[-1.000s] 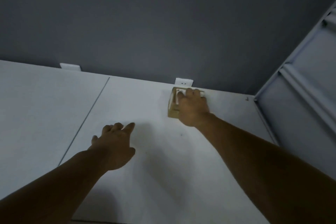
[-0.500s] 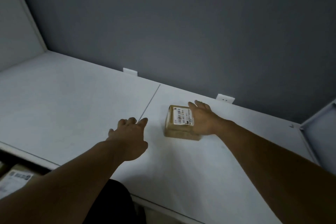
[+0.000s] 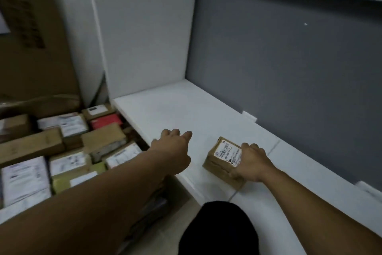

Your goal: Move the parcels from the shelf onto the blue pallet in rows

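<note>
Gripping boxy cardboard parcel (image 3: pixel 222 156), right hand (image 3: pixel 253 163) on smooth white shelf (image 3: pixel 165 114)

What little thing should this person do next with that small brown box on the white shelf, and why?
Probably bring the left hand over to the free left side of the small brown parcel, so both hands can lift it. The right hand grips only its right end, while the left hand hovers open above the white shelf beside it.
</note>
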